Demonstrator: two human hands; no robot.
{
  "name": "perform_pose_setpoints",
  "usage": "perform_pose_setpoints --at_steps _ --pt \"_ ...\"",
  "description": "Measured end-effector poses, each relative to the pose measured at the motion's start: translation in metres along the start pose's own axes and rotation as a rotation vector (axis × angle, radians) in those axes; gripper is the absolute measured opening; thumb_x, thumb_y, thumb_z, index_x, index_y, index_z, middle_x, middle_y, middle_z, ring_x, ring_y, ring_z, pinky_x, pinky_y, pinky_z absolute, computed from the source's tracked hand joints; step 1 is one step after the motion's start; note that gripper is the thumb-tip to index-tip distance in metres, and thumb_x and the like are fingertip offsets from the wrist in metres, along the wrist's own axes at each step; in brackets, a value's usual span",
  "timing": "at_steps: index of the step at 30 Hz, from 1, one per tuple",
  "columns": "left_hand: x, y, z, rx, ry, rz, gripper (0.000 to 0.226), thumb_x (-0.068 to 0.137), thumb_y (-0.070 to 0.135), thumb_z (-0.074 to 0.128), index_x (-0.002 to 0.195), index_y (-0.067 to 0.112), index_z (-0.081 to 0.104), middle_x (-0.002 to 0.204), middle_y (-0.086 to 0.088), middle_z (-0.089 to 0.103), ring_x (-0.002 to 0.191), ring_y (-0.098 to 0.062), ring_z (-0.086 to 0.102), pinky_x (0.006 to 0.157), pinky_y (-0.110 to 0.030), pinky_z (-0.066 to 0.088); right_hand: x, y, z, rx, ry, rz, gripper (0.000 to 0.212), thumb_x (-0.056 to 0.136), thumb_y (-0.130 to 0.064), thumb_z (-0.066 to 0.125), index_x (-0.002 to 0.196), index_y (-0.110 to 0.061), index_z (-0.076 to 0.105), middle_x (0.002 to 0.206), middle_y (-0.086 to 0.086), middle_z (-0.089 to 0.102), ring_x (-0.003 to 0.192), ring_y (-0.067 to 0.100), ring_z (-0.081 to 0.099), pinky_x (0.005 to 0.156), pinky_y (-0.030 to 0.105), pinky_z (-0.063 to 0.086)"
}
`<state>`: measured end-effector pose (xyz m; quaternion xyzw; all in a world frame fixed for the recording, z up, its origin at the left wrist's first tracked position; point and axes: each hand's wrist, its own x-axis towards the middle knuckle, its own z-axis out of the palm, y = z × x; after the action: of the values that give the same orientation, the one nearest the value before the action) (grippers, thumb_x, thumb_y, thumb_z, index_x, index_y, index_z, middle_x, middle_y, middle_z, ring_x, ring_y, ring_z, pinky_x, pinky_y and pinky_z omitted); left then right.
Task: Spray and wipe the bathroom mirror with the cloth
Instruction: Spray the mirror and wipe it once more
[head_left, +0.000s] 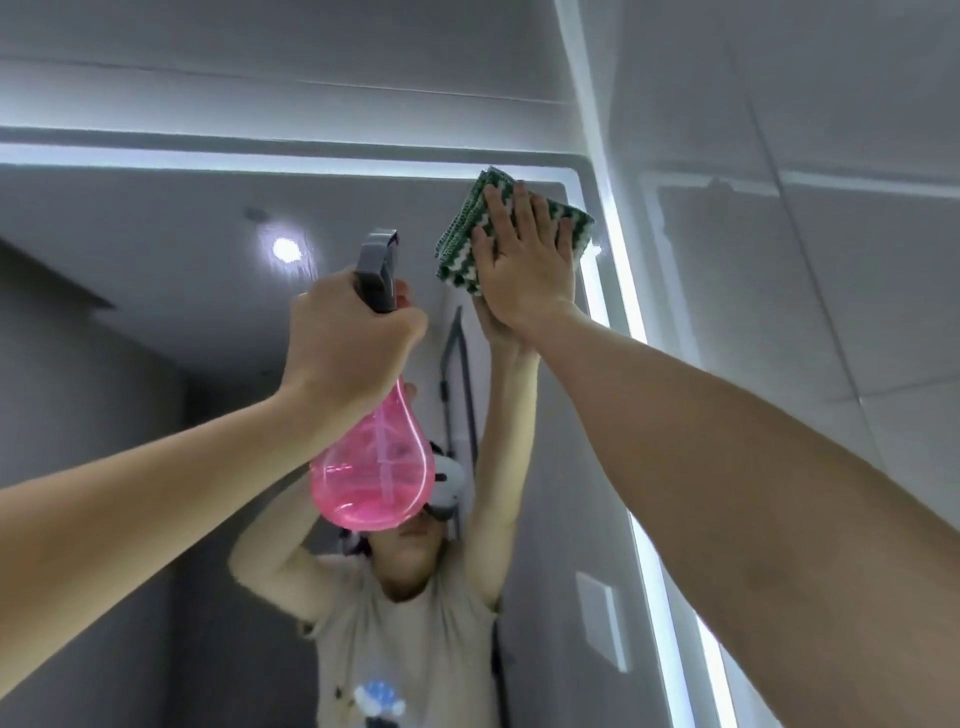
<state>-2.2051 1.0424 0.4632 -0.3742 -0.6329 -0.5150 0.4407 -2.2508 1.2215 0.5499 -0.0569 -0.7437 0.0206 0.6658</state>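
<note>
While the mirror (208, 218) with its lit border fills the wall before us, our right hand (524, 260) presses the green-and-white cloth (462, 234) flat-fingered into its upper right corner, and our left hand (348, 348) grips the pink spray bottle (374, 467) by its neck.

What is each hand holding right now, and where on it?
The left hand grips the pink spray bottle at its neck. The right hand presses flat on the green cloth.

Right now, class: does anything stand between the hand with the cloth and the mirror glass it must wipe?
Nothing visible does. The right hand presses the green cloth flat on the mirror near its top right corner; the left hand grips the pink spray bottle beside it.
</note>
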Motion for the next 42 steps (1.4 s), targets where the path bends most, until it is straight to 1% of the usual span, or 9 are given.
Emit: perform_pose_setpoints --at_steps 6,12,23,29,33,36,38,40,42 --pt "0.042 0.014 0.009 -0.007 0.044 0.038 0.001 0.072 -0.002 0.055 0.072 -0.002 0.054 0.056 -0.005 0.042 0.048 -0.015 0.037 0.045 -0.022 0.032 0.05 0.009 -0.011 -0.007 -0.017 -0.052 0.053 0.101 -0.046 0.014 0.151 -0.031 0.002 0.16 0.0 -0.002 0.146 0.02 -0.004 0.116 0.042 -0.009" --pt "0.063 0.021 0.029 -0.052 0.066 0.064 0.018 0.07 -0.002 0.055 0.087 -0.004 0.061 0.075 -0.013 0.054 0.052 -0.015 0.039 0.047 -0.024 0.033 0.076 0.018 -0.016 -0.044 -0.012 -0.092 0.053 0.102 -0.045 0.013 0.151 -0.029 0.006 0.16 0.002 0.001 0.146 0.02 -0.004 0.117 0.04 -0.008" --pt "0.039 0.014 0.036 -0.064 0.056 -0.026 0.026 0.063 -0.001 0.055 0.087 -0.008 0.063 0.074 -0.012 0.054 0.065 -0.018 0.047 0.058 -0.032 0.039 0.065 0.057 -0.02 -0.031 0.014 -0.042 0.052 0.102 -0.045 0.015 0.151 -0.031 0.005 0.16 0.001 0.0 0.146 0.019 -0.002 0.118 0.039 -0.004" --pt "-0.016 0.009 0.044 -0.024 -0.027 -0.08 0.004 0.068 -0.002 0.053 0.069 0.001 0.055 0.059 -0.006 0.046 0.049 -0.014 0.04 0.041 -0.019 0.036 -0.002 0.073 -0.013 -0.073 -0.005 -0.11 0.051 0.103 -0.04 0.019 0.151 -0.029 0.007 0.16 0.003 0.002 0.146 0.021 -0.001 0.118 0.036 -0.003" --pt "-0.062 0.002 0.049 -0.108 -0.052 -0.152 0.011 0.059 0.005 0.055 0.068 -0.001 0.055 0.074 -0.025 0.061 0.066 -0.04 0.06 0.066 -0.046 0.056 -0.067 0.08 -0.011 -0.088 -0.029 -0.137 0.051 0.103 -0.038 0.02 0.151 -0.027 0.008 0.159 0.004 0.003 0.146 0.021 0.0 0.118 0.037 -0.003" --pt "-0.104 0.0 0.055 -0.132 -0.072 -0.193 0.028 0.052 0.014 0.054 0.074 -0.003 0.055 0.087 -0.029 0.065 0.073 -0.045 0.063 0.065 -0.059 0.053 -0.125 0.086 -0.005 -0.083 -0.039 -0.137 0.051 0.103 -0.036 0.023 0.151 -0.025 0.011 0.159 0.005 0.005 0.146 0.021 0.002 0.117 0.035 -0.006" --pt "-0.135 -0.003 0.06 -0.135 -0.088 -0.192 0.011 0.058 0.01 0.056 0.069 0.008 0.055 0.078 -0.026 0.063 0.06 -0.033 0.055 0.057 -0.052 0.051 -0.166 0.089 0.001 -0.09 -0.027 -0.145 0.051 0.102 -0.035 0.024 0.151 -0.024 0.014 0.159 0.006 0.008 0.146 0.022 0.005 0.116 0.036 -0.006" --pt "-0.164 -0.01 0.067 -0.146 -0.116 -0.196 0.031 0.067 -0.001 0.055 0.063 0.028 0.044 0.07 -0.018 0.053 0.059 -0.023 0.043 0.053 -0.042 0.041 -0.206 0.094 0.007 -0.101 -0.029 -0.141 0.051 0.101 -0.036 0.024 0.151 -0.023 0.016 0.158 0.007 0.011 0.146 0.023 0.007 0.117 0.039 -0.004" --pt "-0.195 -0.02 0.074 -0.142 -0.136 -0.195 0.041 0.07 -0.005 0.056 0.061 0.031 0.039 0.065 -0.015 0.049 0.057 -0.02 0.04 0.054 -0.036 0.036 -0.246 0.098 0.011 -0.096 -0.047 -0.132 0.052 0.101 -0.037 0.021 0.15 -0.022 0.018 0.158 0.007 0.012 0.146 0.023 0.007 0.117 0.04 -0.004"
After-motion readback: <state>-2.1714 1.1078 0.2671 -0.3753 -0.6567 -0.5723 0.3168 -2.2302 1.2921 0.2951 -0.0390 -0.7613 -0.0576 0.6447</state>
